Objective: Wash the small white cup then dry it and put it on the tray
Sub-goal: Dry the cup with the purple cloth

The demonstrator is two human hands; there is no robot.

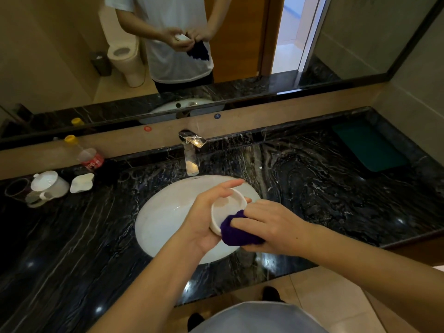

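Far left of frame on the dark marble desk (72, 236): a lidded white pot (49, 185), a white shell-shaped dish (81, 182) and a tilted plastic bottle (85, 155), all well clear of the work, likely parked out of splash range. Center: tap (191, 150) above the white sink (165, 217), no water visibly running. Left hand (204, 217) grip is wrapped around the small white cup (227, 207) from its left and underside, fingers arched over the far rim, mouth tilted toward the camera, probably so the inside can be reached. Cup sits over the sink, center of frame, so drips would fall into the basin. Right hand (269, 227) grip is pinched shut on a purple cloth (237, 230), pressing it against the cup's lower right rim; looks like the drying step, though wiping as part of washing can't be ruled out. Upper right: a green tray (367, 145) lies flat on the desk, well apart from the cup, likely the drop-off spot.
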